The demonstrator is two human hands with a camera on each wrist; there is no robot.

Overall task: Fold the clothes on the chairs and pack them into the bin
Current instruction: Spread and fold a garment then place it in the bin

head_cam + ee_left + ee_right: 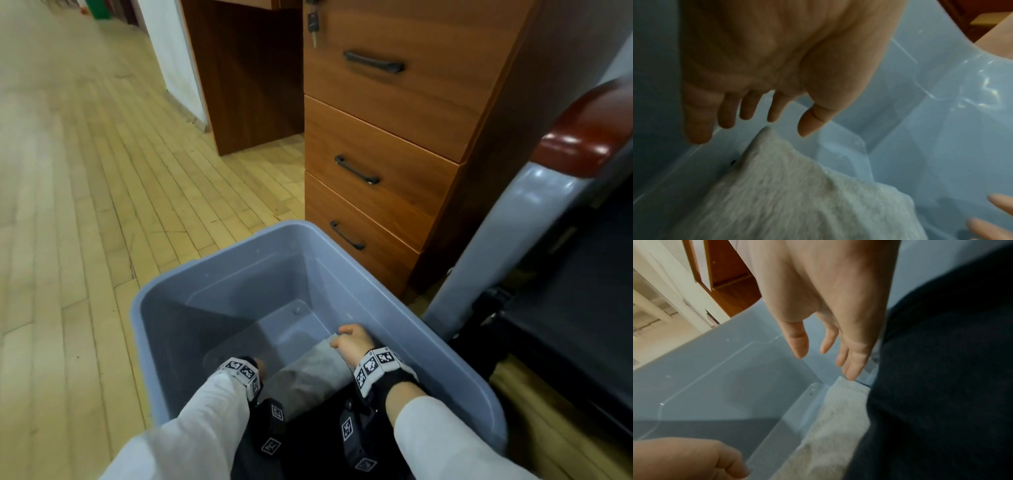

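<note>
A blue-grey plastic bin (137, 310) stands on the floor, and both my hands are down inside it. A folded grey fleecy garment (308, 373) lies on the bin's bottom. A dark garment (941, 386) lies against its near side. My left hand (255, 365) is mostly hidden under its wrist band. In the left wrist view this left hand (754, 129) hovers with straight fingers just above a corner of the grey garment (797, 194). My right hand (826, 363) is open too, its fingertips just over the other corner of the grey garment (838, 418).
A wooden drawer cabinet (376, 137) stands right behind the bin. A chair with a grey frame (496, 246), red armrest (582, 137) and black seat is at the right. Wooden floor (85, 171) stretches away on the left.
</note>
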